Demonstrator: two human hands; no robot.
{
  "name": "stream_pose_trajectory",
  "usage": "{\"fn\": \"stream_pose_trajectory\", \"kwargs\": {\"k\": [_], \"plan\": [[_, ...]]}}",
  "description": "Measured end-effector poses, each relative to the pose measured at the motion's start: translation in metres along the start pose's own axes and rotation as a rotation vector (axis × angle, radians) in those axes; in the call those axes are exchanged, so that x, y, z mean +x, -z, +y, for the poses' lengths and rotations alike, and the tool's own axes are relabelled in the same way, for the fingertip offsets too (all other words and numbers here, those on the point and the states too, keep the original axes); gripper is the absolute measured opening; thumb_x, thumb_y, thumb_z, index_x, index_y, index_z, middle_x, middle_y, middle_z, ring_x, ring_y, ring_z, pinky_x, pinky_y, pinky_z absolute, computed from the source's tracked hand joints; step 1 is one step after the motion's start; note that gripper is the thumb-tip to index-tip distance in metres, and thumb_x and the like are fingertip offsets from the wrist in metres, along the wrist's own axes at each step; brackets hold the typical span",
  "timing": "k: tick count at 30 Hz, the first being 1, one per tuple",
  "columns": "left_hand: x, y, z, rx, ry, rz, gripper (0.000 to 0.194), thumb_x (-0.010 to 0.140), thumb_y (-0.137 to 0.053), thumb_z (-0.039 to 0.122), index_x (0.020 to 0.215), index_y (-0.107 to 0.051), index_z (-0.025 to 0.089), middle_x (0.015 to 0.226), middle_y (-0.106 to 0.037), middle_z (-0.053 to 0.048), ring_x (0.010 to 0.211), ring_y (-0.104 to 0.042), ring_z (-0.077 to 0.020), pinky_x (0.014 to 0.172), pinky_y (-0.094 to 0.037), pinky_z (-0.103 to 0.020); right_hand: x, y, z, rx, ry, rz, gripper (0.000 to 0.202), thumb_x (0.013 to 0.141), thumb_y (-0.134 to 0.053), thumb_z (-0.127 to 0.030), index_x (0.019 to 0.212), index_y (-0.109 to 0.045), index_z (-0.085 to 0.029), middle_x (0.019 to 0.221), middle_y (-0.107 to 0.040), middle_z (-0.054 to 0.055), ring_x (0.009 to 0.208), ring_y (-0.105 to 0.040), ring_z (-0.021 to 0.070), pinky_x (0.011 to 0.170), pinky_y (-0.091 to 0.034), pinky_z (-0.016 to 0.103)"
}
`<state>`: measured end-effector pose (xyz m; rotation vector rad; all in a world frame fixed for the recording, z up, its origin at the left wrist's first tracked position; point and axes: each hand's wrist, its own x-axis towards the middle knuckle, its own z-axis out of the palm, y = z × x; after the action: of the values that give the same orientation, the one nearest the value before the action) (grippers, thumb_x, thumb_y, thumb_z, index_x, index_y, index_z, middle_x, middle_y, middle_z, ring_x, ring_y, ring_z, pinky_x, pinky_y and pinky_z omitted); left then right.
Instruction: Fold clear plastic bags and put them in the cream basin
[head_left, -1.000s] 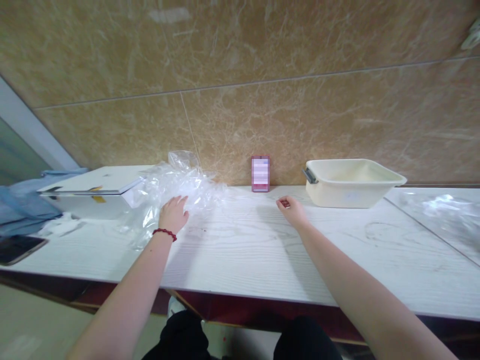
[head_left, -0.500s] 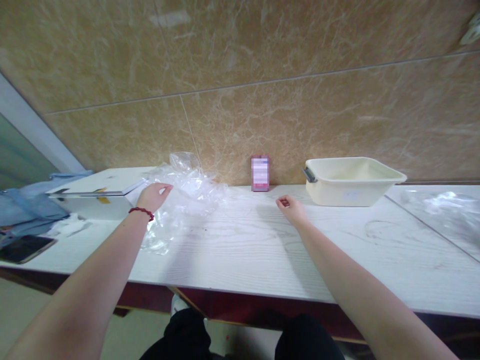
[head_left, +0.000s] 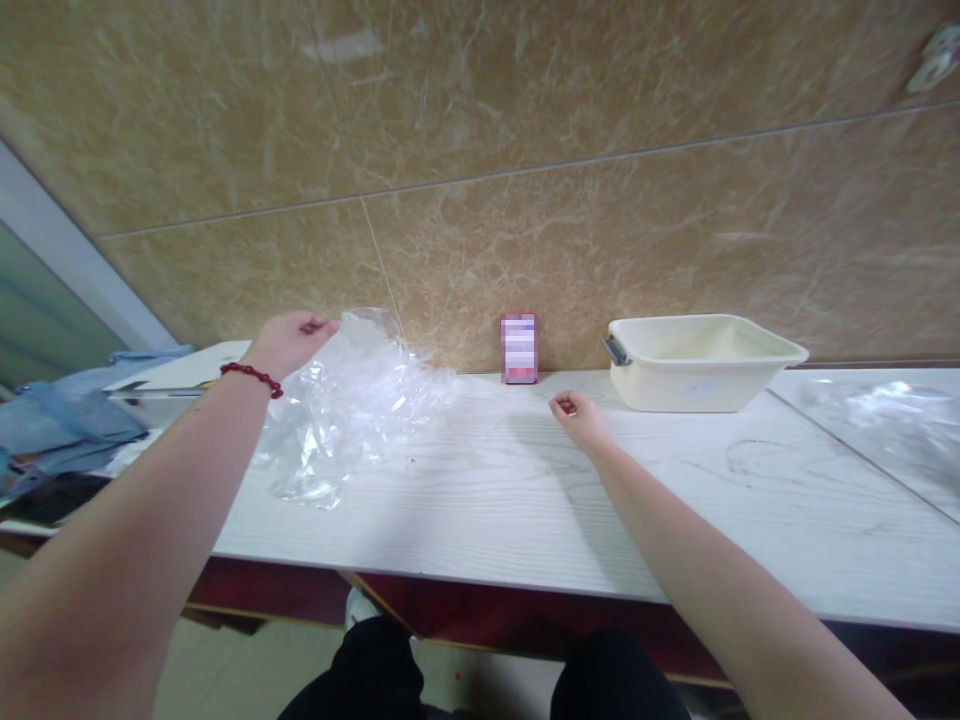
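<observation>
My left hand [head_left: 294,335], with a red bead bracelet [head_left: 252,377] on its wrist, is raised at the upper left of a crumpled pile of clear plastic bags [head_left: 360,410]. Its fingers are pinched, and a clear plastic bag [head_left: 352,338] from the pile extends from the fingertips. My right hand [head_left: 581,420] rests on the white table [head_left: 480,500] with fingers curled together, left of a cream plastic bin [head_left: 679,385]. A small pale spot shows at its fingers; I cannot make out what it is.
A phone [head_left: 520,348] with a blurred screen leans upright against the marbled wall. At left are a white box [head_left: 172,370], a blue cloth bag [head_left: 67,410] and a dark phone [head_left: 52,497]. More clear plastic [head_left: 892,415] lies at the right.
My left hand has moved up and slightly left, away from the lower part of the plastic pile. My right hand stays nearly still.
</observation>
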<state>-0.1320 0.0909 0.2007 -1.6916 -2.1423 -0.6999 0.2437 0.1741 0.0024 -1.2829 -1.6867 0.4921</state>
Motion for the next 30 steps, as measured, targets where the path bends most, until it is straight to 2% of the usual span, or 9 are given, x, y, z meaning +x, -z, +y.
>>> {"fn": "stream_pose_trajectory", "kwargs": {"k": [3, 6, 8, 12, 15, 18, 22, 26, 30], "plan": [[-0.008, 0.001, 0.013, -0.205, 0.044, -0.037, 0.043, 0.065, -0.049, 0.049, 0.077, -0.057, 0.008, 0.061, -0.052, 0.003, 0.061, -0.045, -0.0077, 0.069, -0.038, -0.027, -0.002, -0.001, -0.004, 0.004, 0.016, -0.013, 0.017, 0.067, -0.046, -0.032, 0.071, -0.055, -0.018, 0.064, -0.059, 0.001, 0.058, -0.052, 0.0109, 0.057, -0.04, 0.023], [-0.021, -0.009, 0.032, -0.642, 0.112, -0.139, 0.032, 0.06, -0.059, 0.041, 0.071, -0.052, 0.012, 0.065, -0.055, 0.001, 0.062, -0.048, -0.0089, 0.064, -0.039, -0.024, -0.006, -0.005, -0.012, 0.033, 0.07, -0.043, 0.017, 0.068, -0.046, -0.032, 0.071, -0.055, -0.017, 0.064, -0.059, 0.001, 0.058, -0.052, 0.0107, 0.056, -0.04, 0.023], [-0.033, -0.018, 0.048, -0.9, 0.157, -0.232, 0.026, 0.055, -0.064, 0.033, 0.063, -0.048, 0.014, 0.068, -0.058, -0.001, 0.065, -0.052, -0.0111, 0.061, -0.04, -0.024, -0.011, -0.008, -0.02, 0.065, 0.133, -0.08, 0.018, 0.07, -0.045, -0.033, 0.071, -0.055, -0.017, 0.065, -0.058, 0.001, 0.059, -0.052, 0.0105, 0.055, -0.041, 0.022], [-0.063, -0.041, 0.085, -1.187, 0.223, -0.426, 0.023, 0.053, -0.067, 0.024, 0.058, -0.046, 0.015, 0.066, -0.059, -0.002, 0.066, -0.056, -0.0127, 0.059, -0.04, -0.024, -0.026, -0.009, -0.039, 0.177, 0.262, -0.192, 0.021, 0.074, -0.043, -0.035, 0.076, -0.056, -0.018, 0.071, -0.059, 0.002, 0.064, -0.053, 0.0106, 0.057, -0.042, 0.022], [-0.088, -0.061, 0.111, -1.384, 0.253, -0.52, 0.023, 0.053, -0.067, 0.019, 0.059, -0.045, 0.015, 0.065, -0.059, -0.001, 0.064, -0.056, -0.0109, 0.06, -0.041, -0.024, -0.035, -0.006, -0.049, 0.366, 0.28, -0.321, 0.027, 0.077, -0.039, -0.038, 0.088, -0.053, -0.018, 0.081, -0.059, 0.004, 0.072, -0.054, 0.0115, 0.057, -0.045, 0.023], [-0.111, -0.079, 0.131, -1.518, 0.296, -0.544, 0.025, 0.052, -0.068, 0.017, 0.06, -0.045, 0.015, 0.061, -0.057, 0.002, 0.058, -0.055, -0.0088, 0.058, -0.042, -0.023, -0.041, -0.002, -0.055, 0.555, 0.292, -0.463, 0.035, 0.077, -0.038, -0.041, 0.103, -0.045, -0.019, 0.087, -0.058, 0.006, 0.078, -0.055, 0.0126, 0.055, -0.047, 0.022], [-0.128, -0.096, 0.147, -1.604, 0.338, -0.582, 0.027, 0.05, -0.068, 0.014, 0.065, -0.046, 0.016, 0.057, -0.054, 0.005, 0.055, -0.054, -0.0078, 0.054, -0.041, -0.02, -0.045, 0.0, -0.058, 0.509, 0.292, -0.412, 0.054, 0.064, -0.056, -0.039, 0.112, -0.039, -0.022, 0.089, -0.057, 0.004, 0.077, -0.055, 0.0127, 0.055, -0.047, 0.021], [-0.131, -0.1, 0.147, -1.605, 0.345, -0.61, 0.026, 0.05, -0.068, 0.014, 0.07, -0.052, 0.016, 0.053, -0.052, 0.005, 0.052, -0.053, -0.0069, 0.053, -0.04, -0.019, -0.044, -0.007, -0.056, 0.471, 0.207, -0.354, 0.035, 0.067, -0.053, -0.037, 0.099, -0.049, -0.021, 0.079, -0.058, 0.001, 0.06, -0.054, 0.0086, 0.049, -0.048, 0.021], [-0.129, -0.101, 0.134, -1.588, 0.379, -0.608, 0.016, 0.055, -0.066, 0.02, 0.067, -0.056, 0.013, 0.06, -0.057, 0.0, 0.055, -0.053, -0.0072, 0.057, -0.041, -0.02, -0.04, -0.012, -0.053, 0.486, 0.123, -0.257, 0.026, 0.067, -0.052, -0.039, 0.083, -0.055, -0.019, 0.075, -0.058, 0.001, 0.059, -0.053, 0.0092, 0.044, -0.048, 0.02]]}}
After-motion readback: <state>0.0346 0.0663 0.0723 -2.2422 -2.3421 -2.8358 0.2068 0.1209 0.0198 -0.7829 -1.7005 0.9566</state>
